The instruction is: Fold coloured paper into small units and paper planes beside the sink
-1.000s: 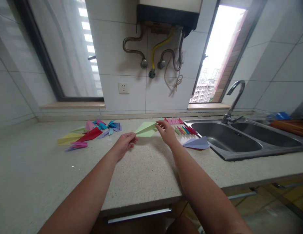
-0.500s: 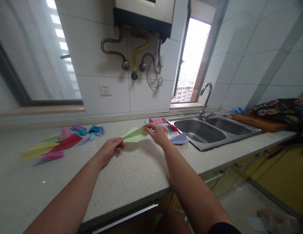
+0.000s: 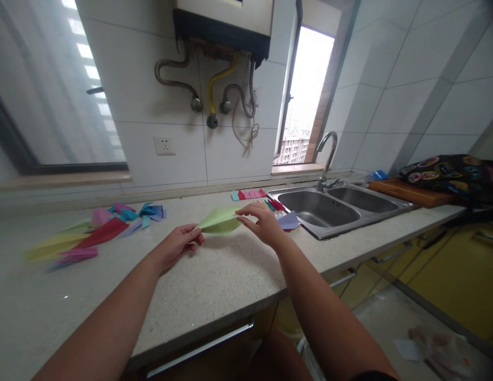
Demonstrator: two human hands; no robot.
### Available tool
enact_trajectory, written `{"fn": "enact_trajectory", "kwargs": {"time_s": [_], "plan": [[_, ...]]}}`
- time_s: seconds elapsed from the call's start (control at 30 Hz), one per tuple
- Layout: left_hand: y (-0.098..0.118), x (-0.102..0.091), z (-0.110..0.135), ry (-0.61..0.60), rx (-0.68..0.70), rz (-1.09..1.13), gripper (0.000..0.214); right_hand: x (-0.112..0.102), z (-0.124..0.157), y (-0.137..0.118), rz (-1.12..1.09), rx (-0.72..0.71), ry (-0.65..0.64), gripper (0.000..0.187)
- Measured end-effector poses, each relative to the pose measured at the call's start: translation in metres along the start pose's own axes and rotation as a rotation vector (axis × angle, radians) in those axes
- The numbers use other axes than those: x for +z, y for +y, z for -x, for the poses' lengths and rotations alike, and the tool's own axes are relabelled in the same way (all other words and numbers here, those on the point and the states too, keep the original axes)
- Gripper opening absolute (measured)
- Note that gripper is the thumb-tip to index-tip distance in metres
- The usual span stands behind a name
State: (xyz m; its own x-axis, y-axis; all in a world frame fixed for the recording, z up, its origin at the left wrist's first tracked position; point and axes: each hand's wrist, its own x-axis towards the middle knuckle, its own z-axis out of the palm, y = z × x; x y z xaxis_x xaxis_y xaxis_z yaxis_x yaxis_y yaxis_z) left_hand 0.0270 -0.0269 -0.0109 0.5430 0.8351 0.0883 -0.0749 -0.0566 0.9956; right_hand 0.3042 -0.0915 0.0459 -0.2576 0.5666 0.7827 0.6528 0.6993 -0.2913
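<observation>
A light green sheet of folded paper (image 3: 219,220) is stretched between my two hands just above the counter. My left hand (image 3: 181,244) pinches its left tip between thumb and fingers. At the right end, the thumb and forefinger of my right hand (image 3: 265,224) close on the other tip, the rest of the fingers curving over it. A lavender folded paper (image 3: 288,220) lies on the counter beyond my right wrist. Behind that hand is a row of small pink and red folded papers (image 3: 252,194), with more colourful pieces partly hidden by the hand.
On the left of the speckled counter (image 3: 214,286) lies a loose pile of folded papers, among them a red one (image 3: 102,233) and a yellow one (image 3: 51,246). A double sink (image 3: 315,233) with a faucet (image 3: 329,153) is at the right. Past it sits a wooden board (image 3: 409,192).
The green paper has tilted and its middle looks wider. My right hand has turned and its fingers have spread a little at the tip. The whole view has shifted slightly.
</observation>
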Motion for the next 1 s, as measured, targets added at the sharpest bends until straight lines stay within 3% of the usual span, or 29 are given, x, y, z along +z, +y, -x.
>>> {"fn": "enact_trajectory", "kwargs": {"time_s": [0.4,0.57,0.77,1.0], "plan": [[-0.002,0.005,0.003,-0.056,-0.067,-0.001,0.03,0.002,0.021,-0.001,0.012,-0.013,0.05,0.014],[0.002,0.007,0.007,-0.044,-0.091,-0.004,0.062,-0.008,0.023,0.004,-0.038,0.075,0.079,0.012],[0.005,0.009,0.008,-0.057,-0.087,-0.022,0.067,-0.042,0.03,0.035,0.016,0.243,0.117,0.015],[0.001,0.009,0.007,-0.073,-0.122,-0.099,0.059,-0.104,0.041,0.103,0.165,0.438,0.188,0.026]]}}
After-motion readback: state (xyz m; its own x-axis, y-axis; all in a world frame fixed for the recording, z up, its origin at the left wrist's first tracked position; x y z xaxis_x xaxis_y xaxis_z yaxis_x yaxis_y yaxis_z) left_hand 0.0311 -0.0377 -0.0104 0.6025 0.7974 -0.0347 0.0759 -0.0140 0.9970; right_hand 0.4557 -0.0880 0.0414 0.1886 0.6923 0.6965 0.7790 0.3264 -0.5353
